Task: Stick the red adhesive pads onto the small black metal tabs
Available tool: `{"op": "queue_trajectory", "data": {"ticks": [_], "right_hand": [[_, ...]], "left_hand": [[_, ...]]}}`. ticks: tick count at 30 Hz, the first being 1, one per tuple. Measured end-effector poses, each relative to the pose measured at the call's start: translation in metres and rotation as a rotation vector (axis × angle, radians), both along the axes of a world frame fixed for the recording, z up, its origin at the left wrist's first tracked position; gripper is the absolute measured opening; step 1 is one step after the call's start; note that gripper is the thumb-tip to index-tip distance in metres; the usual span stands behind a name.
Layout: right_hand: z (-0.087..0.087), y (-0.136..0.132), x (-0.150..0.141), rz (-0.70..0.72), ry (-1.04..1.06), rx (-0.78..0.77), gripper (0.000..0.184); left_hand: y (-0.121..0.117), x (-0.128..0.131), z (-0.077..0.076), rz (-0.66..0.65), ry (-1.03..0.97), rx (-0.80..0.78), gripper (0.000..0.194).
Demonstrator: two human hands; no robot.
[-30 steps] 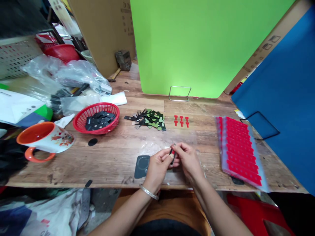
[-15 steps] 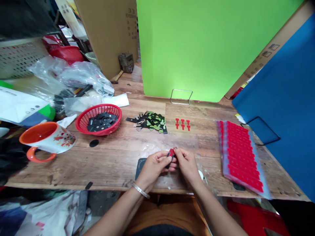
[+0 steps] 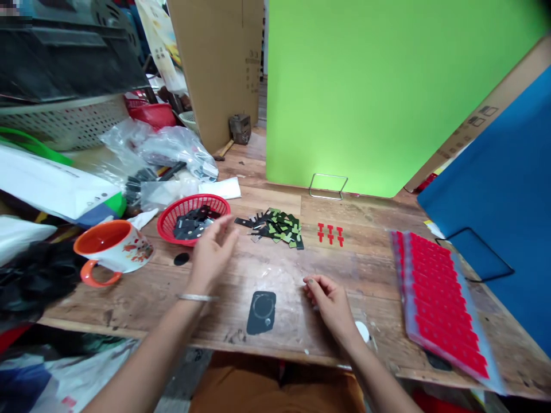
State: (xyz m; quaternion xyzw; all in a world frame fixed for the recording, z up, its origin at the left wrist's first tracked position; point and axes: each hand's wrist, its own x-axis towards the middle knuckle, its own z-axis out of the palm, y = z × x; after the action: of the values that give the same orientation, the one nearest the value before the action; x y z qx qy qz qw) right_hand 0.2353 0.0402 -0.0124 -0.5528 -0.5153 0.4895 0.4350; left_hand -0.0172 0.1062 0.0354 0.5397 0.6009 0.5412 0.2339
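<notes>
My left hand (image 3: 214,252) hangs at the right rim of a red plastic basket (image 3: 166,221), fingers spread with nothing seen in them. The basket holds small black flat pieces (image 3: 187,228), and a bit of red shows among them. Over the front of the table is my right hand (image 3: 327,295), its thumb and forefinger pressed together; anything pinched there is too small to make out. Beyond it lie several red T-shaped pieces (image 3: 330,235) in two rows. A loose pile of black and green pieces (image 3: 279,228) sits between them and the basket.
Stacked sheets of red pieces (image 3: 443,298) lie at the right. An orange-and-white mug (image 3: 114,246) stands at the left. A dark rounded rectangle (image 3: 262,312) is near the front edge. Green (image 3: 344,97) and blue (image 3: 495,172) panels rise behind.
My left hand has left the black piece with red on it and swung left to the basket, opening. My right hand stays near the front, fingers closed. The view has shifted slightly.
</notes>
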Motion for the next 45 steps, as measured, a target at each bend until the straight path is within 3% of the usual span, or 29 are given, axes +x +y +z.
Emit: {"op": "queue_trajectory", "data": {"ticks": [4,9,14,18,21,31,39,45], "right_hand": [[-0.001,0.012,-0.005,0.003,-0.09,0.102,0.026],[-0.007,0.044,-0.012,0.023,-0.301,0.303,0.034],[-0.014,0.102,-0.039,0.104,-0.675,0.461,0.053],[-0.017,0.144,-0.068,0.112,-0.932,0.362,0.062],[-0.02,0.159,-0.087,0.123,-1.053,0.271,0.066],[-0.023,0.149,-0.108,0.09,-1.172,0.283,0.07],[-0.019,0.131,-0.124,0.058,-1.11,0.204,0.077],[-0.009,0.117,-0.114,0.092,-0.955,0.237,0.072]], "left_hand": [[-0.032,0.026,-0.037,-0.225,0.305,-0.104,0.036],[-0.071,0.035,-0.069,-0.16,0.672,-0.155,0.041],[-0.092,0.035,-0.074,-0.128,0.85,-0.165,0.041],[-0.094,0.034,-0.07,-0.126,0.849,-0.157,0.041],[-0.095,0.033,-0.069,-0.121,0.823,-0.145,0.04],[-0.092,0.031,-0.072,-0.124,0.796,-0.13,0.039],[-0.09,0.031,-0.075,-0.121,0.791,-0.106,0.039],[-0.089,0.03,-0.076,-0.116,0.792,-0.072,0.037]]}}
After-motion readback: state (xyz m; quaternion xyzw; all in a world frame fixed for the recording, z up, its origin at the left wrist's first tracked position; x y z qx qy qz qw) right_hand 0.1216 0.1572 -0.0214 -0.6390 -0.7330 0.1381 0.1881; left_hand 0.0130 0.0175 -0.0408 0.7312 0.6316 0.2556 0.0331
